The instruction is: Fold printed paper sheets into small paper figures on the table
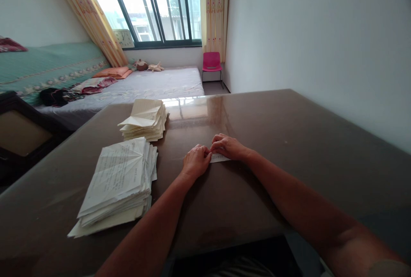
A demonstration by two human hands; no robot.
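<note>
A small printed piece of paper (218, 158) lies on the brown table (272, 123), mostly covered by my hands. My left hand (197, 159) has its curled fingers on the paper's left edge. From the right, my right hand (228, 146) presses bent fingers onto its upper part. The fingertips of both hands nearly meet, so how the paper is folded there is hidden. To the left lies a thick stack of printed sheets (112, 178), creased on top. Behind it sits a second pile of folded paper (144, 116), cream coloured.
A white wall (321, 33) runs along the table's right side. Beyond the far edge are a bed (180, 81) with pillows and soft toys, a pink chair (212, 62) and a window (160, 7). A dark wooden chair (25, 127) stands at the left.
</note>
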